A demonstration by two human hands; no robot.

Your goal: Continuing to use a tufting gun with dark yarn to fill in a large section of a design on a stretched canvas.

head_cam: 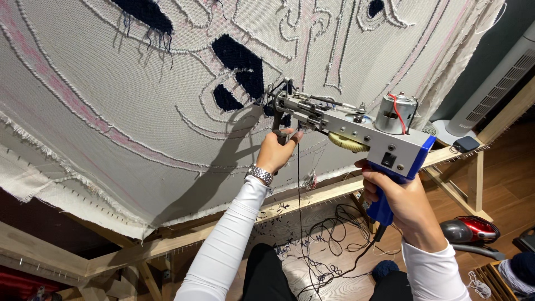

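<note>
At the far left I see the tufting cloth, a pale woven sheet stretched on a wooden frame and caught on the tack strip along the frame's lower edge, which keeps it taut enough to be punched. Raised off-white yarn outlines and faint pink guide lines curve across it, with fuzzy navy tufted patches near the upper middle, loose threads hanging from them.

My left hand is clamped around the front grip under the nose of the tufting gun, so I judge it steadies the tip where it presses the cloth just below the navy patches. A metal watch sits at that wrist above a white sleeve. A dark yarn strand drops straight from the gun toward tangled yarn on the plank floor.

The gun itself is grey metal with a cylindrical motor on top and a yellow gear. My right hand is closed tight on its blue handle, bearing the weight. At the lower right, a red handheld vacuum lies on the floor.
</note>
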